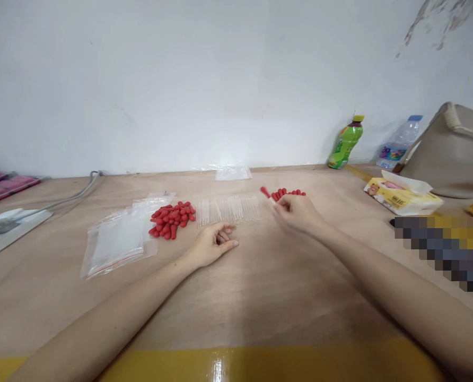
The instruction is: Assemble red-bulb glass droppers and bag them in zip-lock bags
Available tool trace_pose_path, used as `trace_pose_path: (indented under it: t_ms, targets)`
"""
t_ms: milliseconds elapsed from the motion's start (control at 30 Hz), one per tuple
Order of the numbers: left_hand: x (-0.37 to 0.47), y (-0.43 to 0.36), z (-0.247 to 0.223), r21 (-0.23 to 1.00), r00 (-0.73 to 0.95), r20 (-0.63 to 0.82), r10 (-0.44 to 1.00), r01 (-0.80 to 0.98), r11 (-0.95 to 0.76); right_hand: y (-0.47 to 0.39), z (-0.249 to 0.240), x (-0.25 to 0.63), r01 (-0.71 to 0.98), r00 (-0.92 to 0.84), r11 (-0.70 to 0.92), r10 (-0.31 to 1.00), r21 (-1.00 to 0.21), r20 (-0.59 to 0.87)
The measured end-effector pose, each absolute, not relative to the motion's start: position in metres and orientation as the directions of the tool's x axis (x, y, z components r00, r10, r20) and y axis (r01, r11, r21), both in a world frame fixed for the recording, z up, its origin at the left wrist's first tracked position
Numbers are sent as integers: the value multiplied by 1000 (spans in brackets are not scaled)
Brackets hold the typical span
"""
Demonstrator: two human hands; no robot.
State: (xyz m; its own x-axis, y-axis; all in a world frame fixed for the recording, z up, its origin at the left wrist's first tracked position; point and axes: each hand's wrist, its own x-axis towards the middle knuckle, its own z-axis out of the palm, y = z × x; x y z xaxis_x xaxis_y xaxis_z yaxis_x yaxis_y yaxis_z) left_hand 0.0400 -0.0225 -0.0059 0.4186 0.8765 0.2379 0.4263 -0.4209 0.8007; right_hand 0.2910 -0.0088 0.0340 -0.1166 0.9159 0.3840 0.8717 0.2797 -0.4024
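Observation:
My right hand (pixel 298 212) pinches a dropper with a red rubber bulb (pixel 264 192); the bulb points up and to the left, and the fingers hide much of the tube. Right behind that hand lies a group of red-bulbed droppers (pixel 281 194), partly covered by it. My left hand (pixel 216 244) rests on the table with its fingers loosely bent and thumb apart, holding nothing. Just beyond it, thin clear tubes (pixel 230 208) lie side by side in a row. A pile of red rubber bulbs (pixel 172 217) sits to the left of the tubes.
Clear zip bags (pixel 119 239) lie left of the bulbs, and another bag (pixel 233 173) lies by the wall. At right are a green bottle (pixel 346 143), a clear bottle (pixel 399 143), a tissue pack (pixel 403 196) and a grey bag (pixel 447 154). A cable (pixel 73 191) runs at left.

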Motion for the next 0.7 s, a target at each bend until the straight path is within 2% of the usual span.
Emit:
trace_pose_path:
  t_ms: [100, 267, 500, 700]
  targets:
    - [41, -24, -1, 757, 433, 222, 874, 488, -434, 13, 39, 308, 884, 86, 73, 946, -463, 313]
    - [42, -26, 2, 730, 444, 222, 868, 515, -450, 28, 30, 308, 908, 160, -56, 962, -416, 219]
    - [41, -25, 1, 719, 458, 226, 860, 517, -465, 36, 19, 298, 949, 191, -120, 955, -292, 226]
    - [41, -26, 1, 712, 462, 230, 857, 520, -472, 36, 18, 298, 946, 218, -162, 959, -281, 181]
